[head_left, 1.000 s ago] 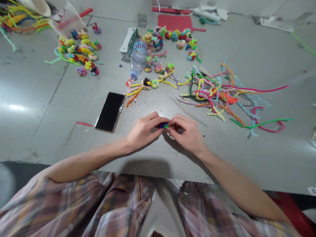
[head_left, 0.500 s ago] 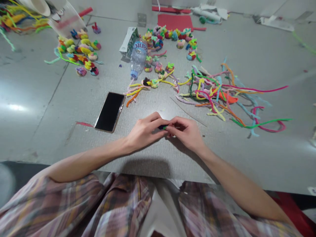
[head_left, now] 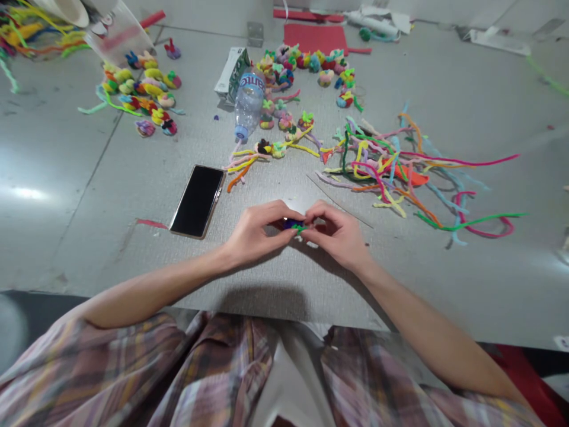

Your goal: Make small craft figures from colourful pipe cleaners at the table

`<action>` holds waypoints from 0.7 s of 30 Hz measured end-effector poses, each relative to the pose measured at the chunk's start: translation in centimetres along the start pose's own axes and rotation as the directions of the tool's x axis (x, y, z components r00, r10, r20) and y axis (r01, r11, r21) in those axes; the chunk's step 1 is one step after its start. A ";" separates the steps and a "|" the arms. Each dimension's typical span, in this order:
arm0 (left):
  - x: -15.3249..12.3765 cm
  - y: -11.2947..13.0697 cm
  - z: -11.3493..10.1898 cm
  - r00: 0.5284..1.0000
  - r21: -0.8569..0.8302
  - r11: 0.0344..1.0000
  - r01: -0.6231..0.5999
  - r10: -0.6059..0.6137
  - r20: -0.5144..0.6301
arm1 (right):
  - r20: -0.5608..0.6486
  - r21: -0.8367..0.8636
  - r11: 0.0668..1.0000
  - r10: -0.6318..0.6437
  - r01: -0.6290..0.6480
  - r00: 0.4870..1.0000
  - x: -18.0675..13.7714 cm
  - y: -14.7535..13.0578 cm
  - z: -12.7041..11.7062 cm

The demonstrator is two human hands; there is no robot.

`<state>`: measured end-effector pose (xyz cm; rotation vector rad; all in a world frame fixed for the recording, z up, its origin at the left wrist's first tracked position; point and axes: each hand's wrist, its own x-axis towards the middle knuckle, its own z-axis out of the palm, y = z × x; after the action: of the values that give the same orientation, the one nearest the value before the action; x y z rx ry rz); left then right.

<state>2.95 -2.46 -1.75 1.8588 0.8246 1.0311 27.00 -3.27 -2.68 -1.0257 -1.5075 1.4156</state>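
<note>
My left hand (head_left: 255,234) and my right hand (head_left: 340,234) meet low over the grey table (head_left: 89,196), fingertips pinched together on a small blue and green pipe-cleaner piece (head_left: 294,225). Most of that piece is hidden between the fingers. A loose pile of coloured pipe cleaners (head_left: 391,166) lies to the right of my right hand. A black phone (head_left: 198,200) lies face up just left of my left hand.
A plastic water bottle (head_left: 249,104) lies on its side beyond the hands, next to a small carton (head_left: 231,74). Several small finished pipe-cleaner shapes sit in clusters at the far centre (head_left: 306,65) and far left (head_left: 142,95). A red sheet (head_left: 315,38) lies at the back.
Both hands stay in place; the fingers have shifted slightly around the small piece, and a bit more of its blue and green shows now.
</note>
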 end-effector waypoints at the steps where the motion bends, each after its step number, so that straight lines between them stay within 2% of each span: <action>1: -0.1 0.0 0.0 0.999 -0.030 0.999 0.040 -0.040 0.006 | 0.001 0.026 0.999 0.024 -0.024 1.000 0.0 0.0 0.1; 6: -0.2 -0.1 0.1 0.962 -0.218 0.938 0.268 -0.272 0.013 | 0.034 0.032 0.992 0.117 -0.118 0.993 -0.2 -0.1 0.4; 11: 0.4 -0.2 -0.1 0.868 -0.347 0.800 0.489 -0.485 0.107 | -0.001 0.036 0.991 0.129 -0.129 0.992 -0.3 -0.4 0.4; 15: 0.8 0.1 -0.4 0.840 -0.404 0.741 0.537 -0.516 0.170 | 0.003 0.038 0.988 0.152 -0.152 0.988 -0.2 -0.6 0.4; 21: 0.7 0.5 -0.1 0.845 -0.329 0.781 0.531 -0.517 0.135 | 0.011 0.012 0.989 0.145 -0.145 0.989 -0.3 -0.8 0.8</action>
<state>3.25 -2.03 -0.98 1.2288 0.9869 0.7208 26.30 -3.85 -1.93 -1.1411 -1.4532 1.5308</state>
